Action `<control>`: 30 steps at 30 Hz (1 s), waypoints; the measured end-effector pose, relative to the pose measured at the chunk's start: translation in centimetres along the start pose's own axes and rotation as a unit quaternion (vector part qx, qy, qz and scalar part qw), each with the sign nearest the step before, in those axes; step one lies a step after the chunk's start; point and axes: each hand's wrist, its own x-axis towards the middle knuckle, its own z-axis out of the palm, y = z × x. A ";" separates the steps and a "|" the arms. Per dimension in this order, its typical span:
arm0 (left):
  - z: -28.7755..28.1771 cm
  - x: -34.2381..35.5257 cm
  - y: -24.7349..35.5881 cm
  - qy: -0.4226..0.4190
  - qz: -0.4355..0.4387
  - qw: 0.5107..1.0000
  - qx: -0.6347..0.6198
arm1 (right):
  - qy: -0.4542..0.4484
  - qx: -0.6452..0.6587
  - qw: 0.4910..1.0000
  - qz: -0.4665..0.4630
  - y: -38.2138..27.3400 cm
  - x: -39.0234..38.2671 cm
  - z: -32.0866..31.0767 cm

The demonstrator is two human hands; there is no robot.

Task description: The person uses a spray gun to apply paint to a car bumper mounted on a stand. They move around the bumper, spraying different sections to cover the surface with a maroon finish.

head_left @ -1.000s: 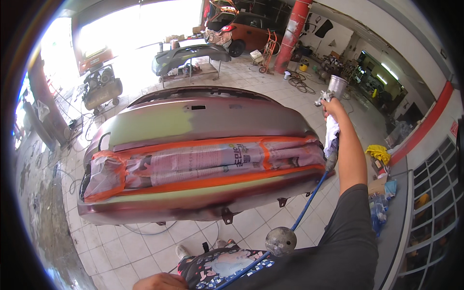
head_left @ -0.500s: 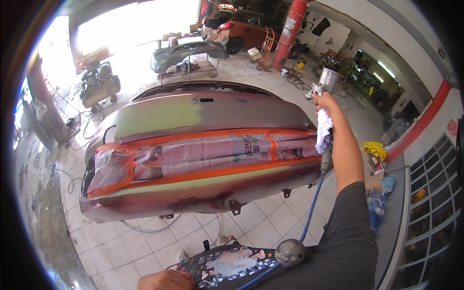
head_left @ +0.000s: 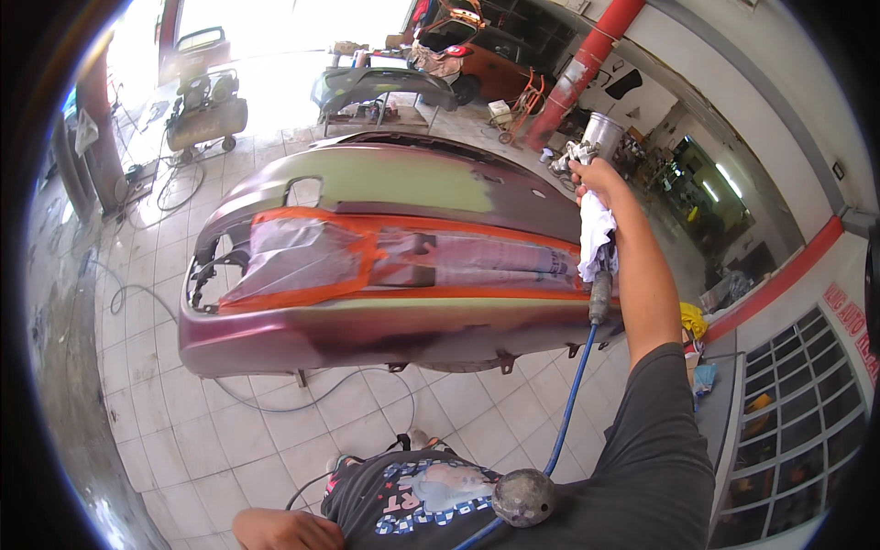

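My right hand (head_left: pixel 598 179) is closed round the handle of a spray gun (head_left: pixel 576 158), held out over the right end of a car bumper. A metal paint cup (head_left: pixel 601 134) sits on top of the gun. White cloth (head_left: pixel 596 236) hangs around the handle, and a blue air hose (head_left: pixel 573 399) runs down from a fitting below it. The bumper (head_left: pixel 394 179) is patchy green, grey and maroon. Orange tape (head_left: pixel 367 258) edges its opening, which is covered with masking sheet (head_left: pixel 302 257). My left hand (head_left: pixel 289 530) is curled at my waist; its grip is partly hidden.
A round dark ball-shaped thing (head_left: pixel 523 498) lies against my shirt beside the hose. Another bumper (head_left: pixel 380 89) rests on a stand behind. An air compressor (head_left: pixel 207 119) stands far left, a red pillar (head_left: pixel 587 69) far right. A grey hose (head_left: pixel 321 399) loops across the tiled floor.
The view has shifted, with the bumper now further right and higher in it and more of its left end showing. My right hand, still gripping the spray gun, appears slightly further left.
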 end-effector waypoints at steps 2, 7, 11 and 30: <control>-0.2 -2.2 1.3 -0.007 0.005 1.000 -0.002 | 0.002 -0.013 1.000 -0.010 -2.2 -1.5 3.1; -0.9 -6.6 4.6 -0.013 0.016 1.000 0.010 | -0.038 0.025 0.999 -0.017 -7.3 -5.1 9.6; -0.9 -9.1 6.7 -0.013 0.013 1.000 0.017 | -0.053 0.011 0.997 -0.050 -11.7 -8.3 15.0; 2.6 -12.0 9.2 0.040 0.022 0.998 0.049 | -0.207 0.067 0.962 -0.168 -21.9 -16.2 29.6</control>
